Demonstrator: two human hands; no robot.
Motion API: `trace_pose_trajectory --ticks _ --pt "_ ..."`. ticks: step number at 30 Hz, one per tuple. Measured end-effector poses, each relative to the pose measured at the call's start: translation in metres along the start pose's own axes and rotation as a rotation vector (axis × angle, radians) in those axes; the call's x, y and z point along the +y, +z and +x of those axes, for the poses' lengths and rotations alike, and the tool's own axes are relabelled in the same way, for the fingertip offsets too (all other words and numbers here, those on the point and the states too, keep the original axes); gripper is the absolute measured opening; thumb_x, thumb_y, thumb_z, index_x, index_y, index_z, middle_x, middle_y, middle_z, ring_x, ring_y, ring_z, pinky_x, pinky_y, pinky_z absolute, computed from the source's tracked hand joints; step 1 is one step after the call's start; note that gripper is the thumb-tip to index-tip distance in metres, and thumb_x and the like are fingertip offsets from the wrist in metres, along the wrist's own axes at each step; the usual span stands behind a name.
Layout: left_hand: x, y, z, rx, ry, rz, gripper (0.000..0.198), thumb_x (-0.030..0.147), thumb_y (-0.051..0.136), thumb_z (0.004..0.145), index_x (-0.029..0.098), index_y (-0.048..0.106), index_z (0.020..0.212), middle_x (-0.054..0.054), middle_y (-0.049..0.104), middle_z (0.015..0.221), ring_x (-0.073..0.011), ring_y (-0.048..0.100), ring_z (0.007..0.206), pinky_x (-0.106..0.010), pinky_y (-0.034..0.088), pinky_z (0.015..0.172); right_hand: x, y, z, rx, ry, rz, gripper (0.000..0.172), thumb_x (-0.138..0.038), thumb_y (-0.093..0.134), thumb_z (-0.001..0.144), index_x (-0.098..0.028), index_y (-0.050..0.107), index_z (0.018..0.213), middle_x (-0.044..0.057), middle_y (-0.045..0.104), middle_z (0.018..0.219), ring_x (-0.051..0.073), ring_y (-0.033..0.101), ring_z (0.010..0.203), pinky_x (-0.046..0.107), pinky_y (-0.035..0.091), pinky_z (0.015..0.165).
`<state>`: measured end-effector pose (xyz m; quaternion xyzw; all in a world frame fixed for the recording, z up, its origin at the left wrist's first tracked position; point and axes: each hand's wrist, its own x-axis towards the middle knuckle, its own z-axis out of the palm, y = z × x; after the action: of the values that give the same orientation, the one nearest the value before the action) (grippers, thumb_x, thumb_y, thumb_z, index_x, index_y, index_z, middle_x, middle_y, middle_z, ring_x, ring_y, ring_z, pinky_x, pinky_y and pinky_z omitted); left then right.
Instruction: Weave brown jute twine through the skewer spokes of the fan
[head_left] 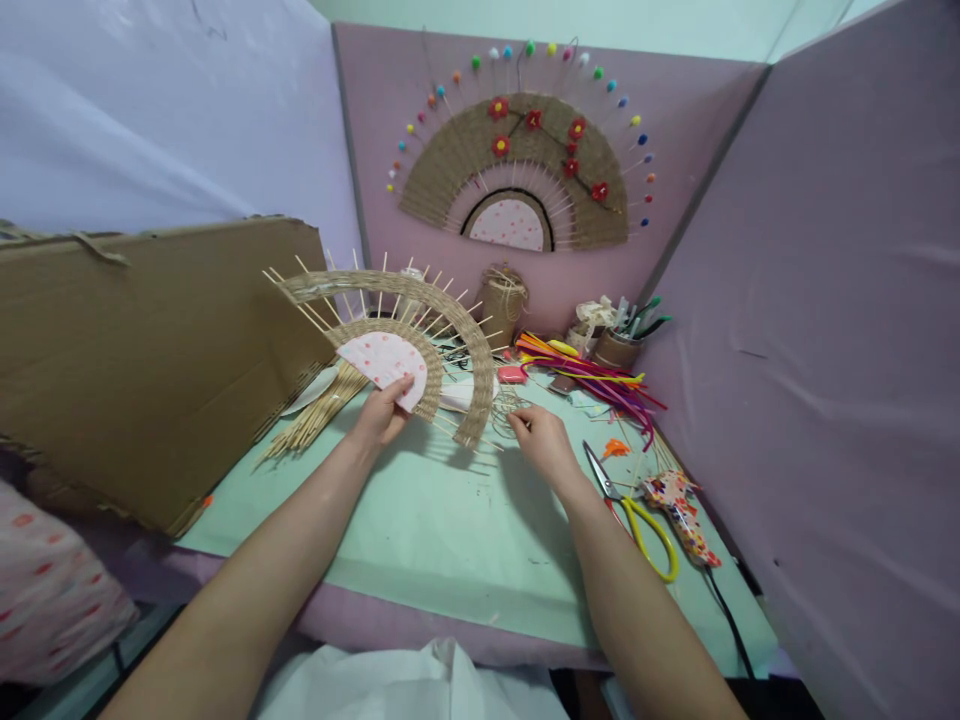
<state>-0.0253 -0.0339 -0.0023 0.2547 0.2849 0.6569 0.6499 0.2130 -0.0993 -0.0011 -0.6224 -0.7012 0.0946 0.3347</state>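
Note:
My left hand (pixel 385 415) grips a half-round woven fan (pixel 480 370) by its lower middle, thumb on the white half-disc (pixel 386 362) with pink dots. Thin sticks spread outward from the disc through an inner and an outer band of woven twine, with open gaps between the bands. My right hand (pixel 540 440) is closed in a pinch just right of the fan's end, at thin loose loops of twine (pixel 510 405). The twine's exact path between those fingers is too small to follow.
Scissors (pixel 649 535) and a patterned glue gun (pixel 681 515) lie at right. Behind are coloured pipe cleaners (pixel 592 375) and a pen cup (pixel 619 348). Bundled sticks (pixel 319 415) lie left beside cardboard (pixel 150 360). A finished fan (pixel 450 175) hangs on the back wall.

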Motion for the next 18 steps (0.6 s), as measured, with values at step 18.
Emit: trace_pose_trajectory --ticks 18 --pt "0.000 0.037 0.005 -0.046 -0.002 -0.055 0.024 0.003 0.063 0.070 0.011 0.065 0.092 -0.007 0.072 0.085 -0.0156 0.067 0.075 -0.030 0.053 0.079 -0.016 -0.020 -0.009 0.235 -0.202 -0.151 0.025 -0.022 0.041 0.089 -0.018 0.065 0.084 0.007 0.055 0.080 0.016 0.053 0.073 0.027 0.038 0.068"
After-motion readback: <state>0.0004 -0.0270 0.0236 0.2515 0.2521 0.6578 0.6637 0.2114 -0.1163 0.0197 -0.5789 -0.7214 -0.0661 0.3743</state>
